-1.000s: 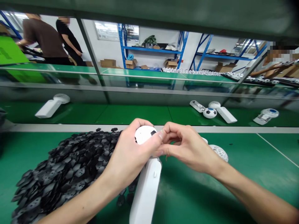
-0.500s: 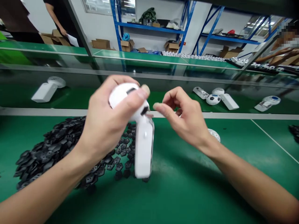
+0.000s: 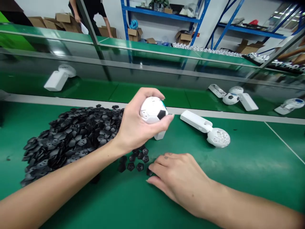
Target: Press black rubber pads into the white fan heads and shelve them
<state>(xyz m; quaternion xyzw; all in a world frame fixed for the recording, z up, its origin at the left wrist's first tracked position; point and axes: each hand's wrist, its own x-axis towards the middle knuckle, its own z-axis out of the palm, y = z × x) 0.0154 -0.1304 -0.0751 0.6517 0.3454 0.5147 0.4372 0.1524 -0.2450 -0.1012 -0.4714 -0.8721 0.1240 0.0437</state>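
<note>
Nearer right hand (image 3: 180,180), slightly open, touches black piece (image 3: 149,172) at nine o'clock; left hand (image 3: 134,125) clasps ball (image 3: 152,108) at eleven.

The green worktop (image 3: 95,210) there is bearing a heap of black five-sided pieces (image 3: 76,136), with loose pieces (image 3: 139,167) lying just beside it and a white lattice-headed unit (image 3: 202,126) resting well to the right, while the green strip (image 3: 95,90) behind the pale ledge (image 3: 59,99) is carrying more white units (image 3: 56,81).
</note>
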